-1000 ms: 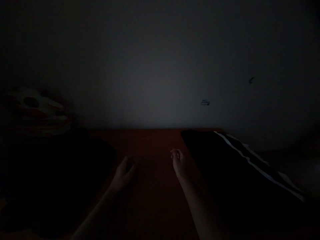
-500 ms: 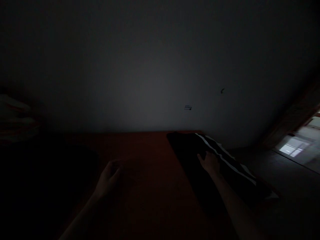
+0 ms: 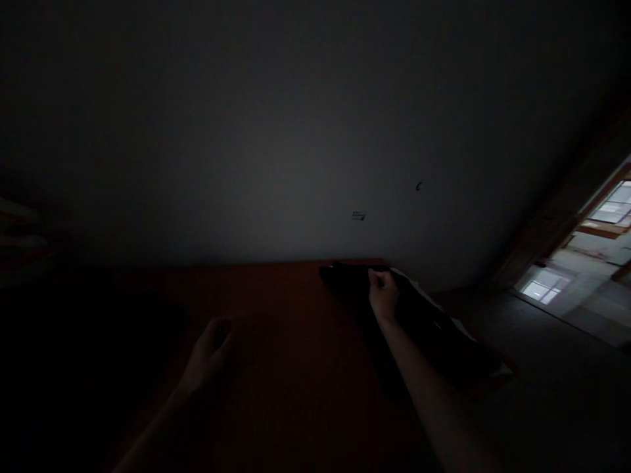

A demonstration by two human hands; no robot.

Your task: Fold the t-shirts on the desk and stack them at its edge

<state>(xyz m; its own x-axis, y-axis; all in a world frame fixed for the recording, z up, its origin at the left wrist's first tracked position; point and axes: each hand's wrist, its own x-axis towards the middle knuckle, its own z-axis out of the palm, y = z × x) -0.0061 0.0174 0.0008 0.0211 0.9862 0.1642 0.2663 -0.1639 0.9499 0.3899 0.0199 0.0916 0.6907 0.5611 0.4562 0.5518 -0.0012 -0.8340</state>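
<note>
1. Very dim light; fine detail lost in most of the view.
2. Right hand stretched out to the far end of the dark garment, fingers curled together. Grip appears clamped on the cloth's far edge, near the wall.
3. Garment lying lengthwise along the right side of the tabletop, far end close to the back edge, near end towards the right corner. Thin pale strip showing along its right side.
4. Left hand resting on bare tabletop, well apart from the garment, fingers loosely cupped. Nothing seen in it; cannot tell whether this grip is closed or merely relaxed.
5. Step in hand, as judged: taking hold of the garment at its far end, cloth not yet lifted clear.
6. Next move, as judged: calls for a firm pinch through all layers, since a folded piece opens if only the top layer is caught. Calls also for a second hold nearer the body, with the left hand free for it.
7. Lit doorway at right, beyond the tabletop.
</note>
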